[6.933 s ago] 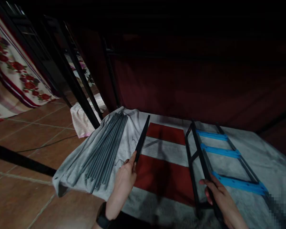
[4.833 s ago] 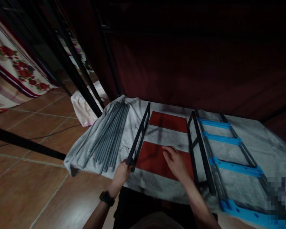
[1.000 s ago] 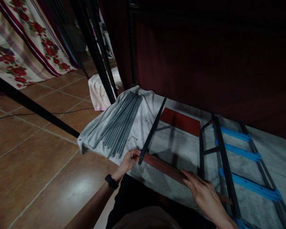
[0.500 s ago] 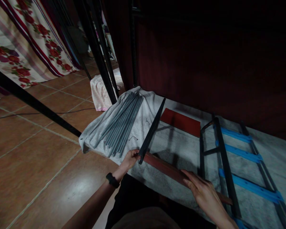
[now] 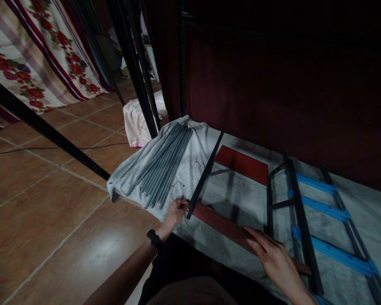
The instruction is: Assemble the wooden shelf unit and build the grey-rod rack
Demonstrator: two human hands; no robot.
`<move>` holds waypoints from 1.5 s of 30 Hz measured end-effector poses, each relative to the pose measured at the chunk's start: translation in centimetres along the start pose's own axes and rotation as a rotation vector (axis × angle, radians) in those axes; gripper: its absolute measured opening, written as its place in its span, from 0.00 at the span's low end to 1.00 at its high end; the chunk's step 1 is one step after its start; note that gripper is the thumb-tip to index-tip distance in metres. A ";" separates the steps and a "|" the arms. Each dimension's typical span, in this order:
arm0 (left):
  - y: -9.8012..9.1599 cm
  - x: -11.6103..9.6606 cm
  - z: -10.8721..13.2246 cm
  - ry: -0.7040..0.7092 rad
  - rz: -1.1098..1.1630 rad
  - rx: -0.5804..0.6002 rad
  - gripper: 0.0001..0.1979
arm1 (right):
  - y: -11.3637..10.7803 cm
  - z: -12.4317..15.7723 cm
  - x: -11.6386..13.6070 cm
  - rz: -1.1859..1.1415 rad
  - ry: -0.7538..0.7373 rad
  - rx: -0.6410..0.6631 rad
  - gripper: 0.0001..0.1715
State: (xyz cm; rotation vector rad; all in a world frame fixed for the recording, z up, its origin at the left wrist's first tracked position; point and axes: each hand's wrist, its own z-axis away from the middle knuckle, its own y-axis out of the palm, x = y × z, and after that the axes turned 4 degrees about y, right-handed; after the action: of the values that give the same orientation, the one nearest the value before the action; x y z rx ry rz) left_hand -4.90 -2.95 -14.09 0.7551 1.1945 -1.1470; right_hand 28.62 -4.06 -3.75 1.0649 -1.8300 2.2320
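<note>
My left hand [image 5: 176, 213] is closed in a pinch at the near end of a black metal bar [image 5: 205, 177]; whatever its fingertips hold is too small to make out. A reddish-brown wooden board [image 5: 220, 224] meets that bar end and runs right to the leg of a black metal frame [image 5: 303, 222]. Over the board's right part lies my right hand [image 5: 274, 256], gripping it with the thumb on the near side. A second board [image 5: 241, 163], redder and flat, rests between bar and frame on the far side.
A bundle of grey rods [image 5: 167, 165] lies on the grey blanket [image 5: 206, 144], near small bent metal pieces [image 5: 178, 184]. Blue crosspieces [image 5: 339, 253] join dark bars at the right. Black posts [image 5: 135, 72] rise at the left, above the tiled floor [image 5: 66, 220]. A dark red panel [image 5: 273, 84] stands behind.
The view has shifted slightly, moving the scene a little to the right. My left fingers have shifted slightly at the bar's end; my right hand stays on the board.
</note>
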 end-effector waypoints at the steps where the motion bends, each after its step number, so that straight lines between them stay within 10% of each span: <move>1: 0.1 0.0 -0.1 0.007 0.017 -0.017 0.07 | 0.0 0.0 -0.1 0.001 0.000 -0.002 0.21; 7: 0.3 0.6 0.3 0.081 0.106 -0.023 0.09 | 0.0 0.0 -0.2 -0.012 -0.007 -0.006 0.21; 14: 0.2 -0.2 0.3 0.086 -0.338 -0.028 0.08 | 0.0 0.2 -0.4 -0.025 0.004 -0.024 0.21; 20: 0.4 0.1 -0.1 -0.123 -0.117 0.048 0.06 | 0.0 0.1 -1.0 0.000 0.005 -0.004 0.21; 28: -0.5 1.0 0.0 -0.025 0.296 0.139 0.10 | -0.1 -0.2 -1.1 0.021 0.028 0.002 0.20; 45: -0.8 0.7 0.2 -0.184 0.048 0.136 0.04 | -0.1 -0.4 -0.8 0.001 0.028 -0.017 0.20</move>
State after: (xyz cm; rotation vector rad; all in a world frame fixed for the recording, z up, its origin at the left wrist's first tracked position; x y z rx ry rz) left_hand -5.61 -3.58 -14.66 0.7596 0.9476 -1.2388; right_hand 29.08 -3.44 -4.11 1.0247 -1.8353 2.2169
